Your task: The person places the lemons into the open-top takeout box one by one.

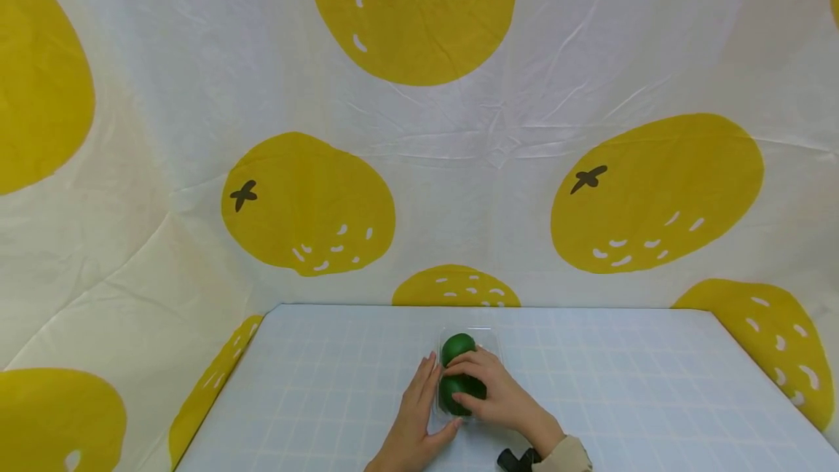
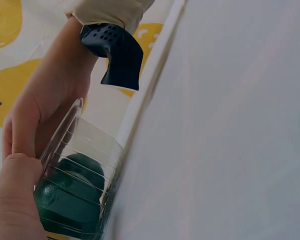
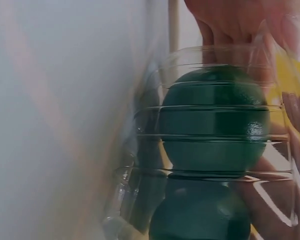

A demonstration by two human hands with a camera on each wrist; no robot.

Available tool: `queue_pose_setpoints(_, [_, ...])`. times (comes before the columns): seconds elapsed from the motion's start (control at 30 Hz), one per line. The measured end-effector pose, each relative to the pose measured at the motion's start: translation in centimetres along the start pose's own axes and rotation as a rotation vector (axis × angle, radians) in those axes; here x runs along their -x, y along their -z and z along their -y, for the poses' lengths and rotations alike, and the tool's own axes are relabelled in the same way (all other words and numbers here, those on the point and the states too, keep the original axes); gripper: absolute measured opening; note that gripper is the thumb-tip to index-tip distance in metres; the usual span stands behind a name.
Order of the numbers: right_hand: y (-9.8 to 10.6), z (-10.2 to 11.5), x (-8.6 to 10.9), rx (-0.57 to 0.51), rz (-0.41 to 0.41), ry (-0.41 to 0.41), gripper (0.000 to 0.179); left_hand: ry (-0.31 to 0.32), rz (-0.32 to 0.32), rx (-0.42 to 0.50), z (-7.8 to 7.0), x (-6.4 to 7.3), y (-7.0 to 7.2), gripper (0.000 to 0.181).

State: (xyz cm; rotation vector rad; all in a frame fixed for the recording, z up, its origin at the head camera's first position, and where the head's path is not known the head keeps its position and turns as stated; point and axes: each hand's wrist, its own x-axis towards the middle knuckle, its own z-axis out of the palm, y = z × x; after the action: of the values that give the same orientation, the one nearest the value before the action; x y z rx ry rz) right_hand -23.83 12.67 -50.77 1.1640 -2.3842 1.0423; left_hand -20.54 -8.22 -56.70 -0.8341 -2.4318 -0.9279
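Note:
A clear plastic box [image 1: 490, 336] with ridged walls stands on the table, holding smooth green balls. The far green ball [image 1: 458, 349] lies near the back of the box, and a near green ball [image 1: 452, 395] sits in front of it. My right hand [image 1: 494, 388] reaches in from above, fingers and thumb curled round the near ball. My left hand [image 1: 414, 414] lies along the box's left side with its fingers straight, the thumb at the near corner. In the left wrist view, the left thumb [image 2: 17, 195] touches the rim of the box.
A pale checked cloth [image 1: 314, 384] covers the table. White fabric with yellow fruit prints [image 1: 308, 202] hangs behind it and at the sides. A black wrist mount [image 1: 518, 459] sits on the right wrist by a beige sleeve [image 1: 569, 455].

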Motion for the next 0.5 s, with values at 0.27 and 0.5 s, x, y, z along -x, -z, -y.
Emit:
queue_pose_setpoints(0.27, [1.5, 0.7, -0.1, -0.007, -0.07, 0.019, 0.028, 0.012, -0.004, -0.023, 0.1, 0.1, -0.1, 0.083])
queue_pose_setpoints(0.5, [4.8, 1.4, 1.0, 0.042, -0.21, 0.0, 0.041, -0.006, -0.01, -0.01, 0.3, 0.1, 0.0, 0.084])
